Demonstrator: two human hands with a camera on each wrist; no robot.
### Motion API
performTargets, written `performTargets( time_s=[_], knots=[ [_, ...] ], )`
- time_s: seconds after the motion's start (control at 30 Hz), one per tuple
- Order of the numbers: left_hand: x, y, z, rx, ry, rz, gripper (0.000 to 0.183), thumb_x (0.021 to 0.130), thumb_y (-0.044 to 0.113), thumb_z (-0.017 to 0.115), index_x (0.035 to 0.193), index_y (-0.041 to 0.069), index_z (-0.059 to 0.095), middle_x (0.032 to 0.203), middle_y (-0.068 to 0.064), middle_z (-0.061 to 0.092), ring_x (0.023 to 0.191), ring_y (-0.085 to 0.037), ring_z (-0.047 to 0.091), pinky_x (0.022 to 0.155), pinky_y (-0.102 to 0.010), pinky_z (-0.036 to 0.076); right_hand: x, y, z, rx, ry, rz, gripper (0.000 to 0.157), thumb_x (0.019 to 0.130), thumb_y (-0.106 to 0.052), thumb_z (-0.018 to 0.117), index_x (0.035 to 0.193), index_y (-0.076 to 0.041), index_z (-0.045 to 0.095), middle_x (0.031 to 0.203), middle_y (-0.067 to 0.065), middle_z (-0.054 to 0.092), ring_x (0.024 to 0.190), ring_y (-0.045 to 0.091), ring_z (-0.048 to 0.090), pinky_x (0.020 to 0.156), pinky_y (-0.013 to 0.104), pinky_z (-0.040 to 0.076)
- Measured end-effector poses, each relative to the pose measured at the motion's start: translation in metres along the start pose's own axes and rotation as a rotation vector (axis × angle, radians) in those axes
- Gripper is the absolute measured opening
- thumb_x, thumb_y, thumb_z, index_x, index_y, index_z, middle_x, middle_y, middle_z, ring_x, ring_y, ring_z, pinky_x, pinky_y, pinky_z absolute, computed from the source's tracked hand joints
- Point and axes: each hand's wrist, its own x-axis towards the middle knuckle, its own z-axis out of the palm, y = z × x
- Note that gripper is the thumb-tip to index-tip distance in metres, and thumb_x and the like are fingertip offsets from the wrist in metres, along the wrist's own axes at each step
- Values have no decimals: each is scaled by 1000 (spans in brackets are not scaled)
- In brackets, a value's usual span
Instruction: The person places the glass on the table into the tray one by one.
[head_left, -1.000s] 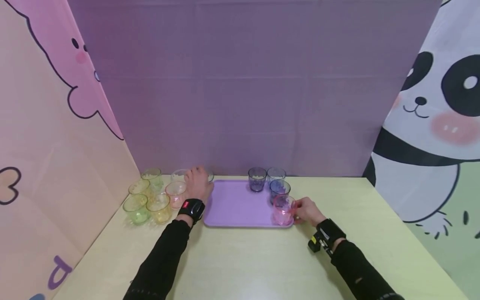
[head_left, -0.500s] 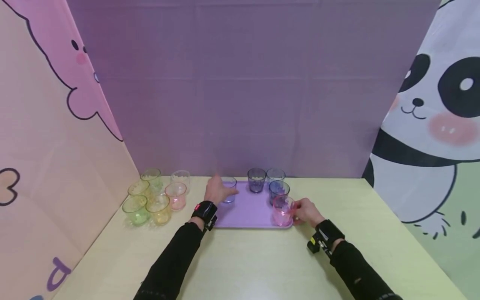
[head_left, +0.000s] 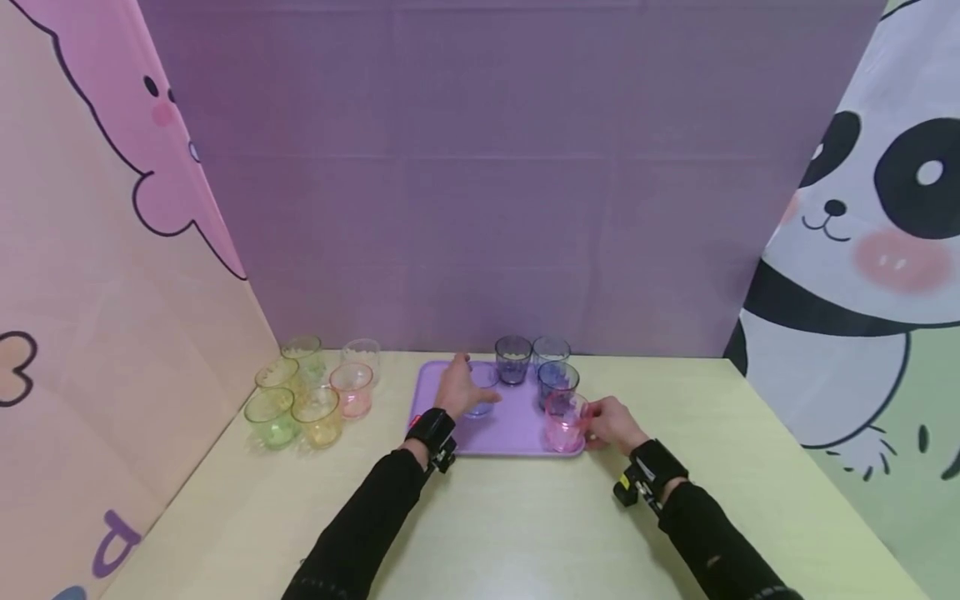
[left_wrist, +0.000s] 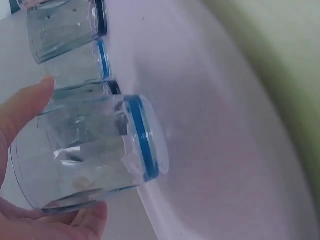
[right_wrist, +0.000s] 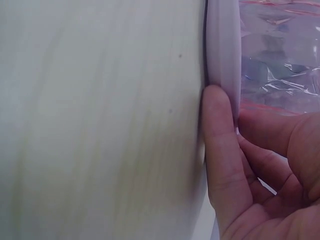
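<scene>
My left hand (head_left: 459,390) has thumb and fingers on either side of a pale blue glass (head_left: 482,392) over the left-middle of the purple tray (head_left: 431,425). In the left wrist view the glass (left_wrist: 95,155) has its blue-ringed base right at the tray surface. My right hand (head_left: 613,422) pinches the tray's right edge near its front corner, as the right wrist view shows the rim (right_wrist: 223,55) between finger and thumb. A pink glass (head_left: 564,423) stands on the tray beside that hand. Behind it stand a dark blue glass (head_left: 557,385), a grey glass (head_left: 513,361) and a light clear-blue glass (head_left: 552,350).
Left of the tray stand several glasses: a green one (head_left: 273,421), yellow ones such as the front one (head_left: 318,418), a pink one (head_left: 352,392) and a clear one (head_left: 362,357). A purple backdrop (head_left: 450,208) rises behind the table (head_left: 510,525), with printed side panels.
My left hand has carried the pale blue glass rightward from the tray's left side to over the tray. My right hand has stayed at the tray's edge.
</scene>
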Motion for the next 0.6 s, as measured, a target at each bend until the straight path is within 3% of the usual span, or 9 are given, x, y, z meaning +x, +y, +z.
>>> performTargets(
  time_s=[0.2, 0.43, 0.6],
  knots=[
    [-2, -1, 4, -26, -15, -34, 92, 56, 29, 86, 128, -1, 37, 119, -20, 54, 105, -33, 54, 86, -41, 47, 0, 0, -1, -2, 3, -5, 8, 74, 3, 67, 70, 2, 60, 72, 11, 61, 59, 20, 63, 55, 33, 55],
    [-1, 4, 10, -78, -26, -4, 81, 59, 23, 84, 125, 2, 42, 116, -19, 56, 99, -32, 55, 83, -40, 47, 0, 0, -1, 19, -3, 9, 5, 76, 3, 65, 74, 3, 61, 75, 13, 62, 61, 20, 63, 57, 34, 55],
    [-1, 13, 20, -144, -44, 17, 87, 58, 21, 85, 132, 6, 40, 124, -17, 52, 111, -33, 50, 91, -42, 43, 1, 1, 1, 18, 2, 9, 5, 75, 3, 66, 74, 3, 61, 74, 12, 62, 61, 20, 63, 56, 33, 55]
  ],
)
